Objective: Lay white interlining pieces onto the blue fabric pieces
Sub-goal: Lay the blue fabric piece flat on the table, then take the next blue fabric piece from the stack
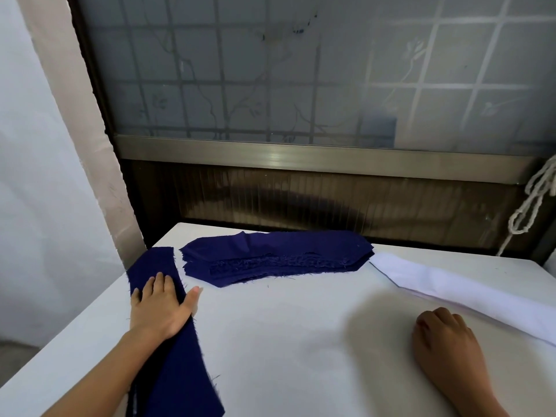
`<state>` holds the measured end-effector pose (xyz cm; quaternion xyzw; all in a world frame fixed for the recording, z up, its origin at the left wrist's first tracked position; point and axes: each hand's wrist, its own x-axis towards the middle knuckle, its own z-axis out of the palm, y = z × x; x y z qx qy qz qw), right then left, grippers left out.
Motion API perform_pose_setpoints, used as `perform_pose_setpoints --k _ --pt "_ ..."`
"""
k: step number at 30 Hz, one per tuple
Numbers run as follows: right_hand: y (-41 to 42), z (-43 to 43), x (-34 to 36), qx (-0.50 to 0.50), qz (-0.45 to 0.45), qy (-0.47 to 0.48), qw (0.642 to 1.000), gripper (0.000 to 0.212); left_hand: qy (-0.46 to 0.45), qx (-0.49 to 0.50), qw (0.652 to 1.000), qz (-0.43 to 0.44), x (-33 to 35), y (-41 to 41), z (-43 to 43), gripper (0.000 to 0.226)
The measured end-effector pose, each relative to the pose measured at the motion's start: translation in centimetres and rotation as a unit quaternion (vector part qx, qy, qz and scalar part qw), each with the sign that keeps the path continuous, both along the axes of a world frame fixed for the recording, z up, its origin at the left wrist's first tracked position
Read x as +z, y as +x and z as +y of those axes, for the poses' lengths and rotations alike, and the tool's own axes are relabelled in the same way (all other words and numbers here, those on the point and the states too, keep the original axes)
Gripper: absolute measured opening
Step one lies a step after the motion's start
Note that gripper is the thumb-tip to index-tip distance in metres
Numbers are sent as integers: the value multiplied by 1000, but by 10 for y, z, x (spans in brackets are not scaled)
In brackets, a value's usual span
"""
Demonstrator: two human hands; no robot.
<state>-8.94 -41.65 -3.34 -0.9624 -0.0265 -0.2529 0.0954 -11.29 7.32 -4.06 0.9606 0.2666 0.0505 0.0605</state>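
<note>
- Fingers (159,284) of the left hand (161,308) lie straight and close together, flat on a blue fabric strip (180,371). The thumb is spread out to the right, with its tip on the white table (285,341) just past the strip's edge. The palm presses down and nothing is gripped.
- Left forearm comes in from the lower left and lies along the strip.
- Right hand (442,335) rests on the table at the right, knuckles up, with its fingers curled under. Nothing shows inside them. It sits near the white interlining (451,287) and is not touching it.
- Two hands are in view, both bare.
- One blue strip lies apart, long and narrow with frayed edges. It runs from the table's far left corner towards the near edge.
- One stack of blue fabric pieces (276,257) sits at the back of the table, just right of the strip's far end. It holds many layers, with edges too tight to count.
- One band of white interlining runs slantwise along the right side, its far end just beside the stack. Whether it is a single piece or several cannot be told.
- No interlining lies on any blue piece.
- Behind the table stands one frosted window (301,70) with a grid showing through, and one pale knotted cord (529,212) hangs at the right.
</note>
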Motion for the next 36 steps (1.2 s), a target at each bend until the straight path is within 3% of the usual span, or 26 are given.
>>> perform_pose_setpoints --k 7,10,16,20,23,28,34,36 --pt "2 -1 0 8 0 11 1000 19 -12 -56 983 -174 57 49 -36 53" --pt "2 -2 -1 12 0 15 1000 18 -58 -16 987 -151 73 75 -49 43" --pt "4 -2 -1 14 -5 18 1000 20 -59 47 992 -103 65 88 -55 27" --pt "6 0 -1 11 -2 13 1000 20 32 16 993 -113 62 84 -59 22" --pt "6 0 -2 9 -2 9 1000 19 55 -11 983 -173 53 78 -60 16" --pt "7 -1 -3 9 -3 7 1000 19 -29 -68 969 -234 40 77 -61 9" --pt "7 -1 -2 11 -13 12 1000 19 -196 -71 962 -177 42 92 -48 28" --pt "6 0 -2 13 -16 14 1000 20 -232 -57 950 -199 45 92 -47 30"
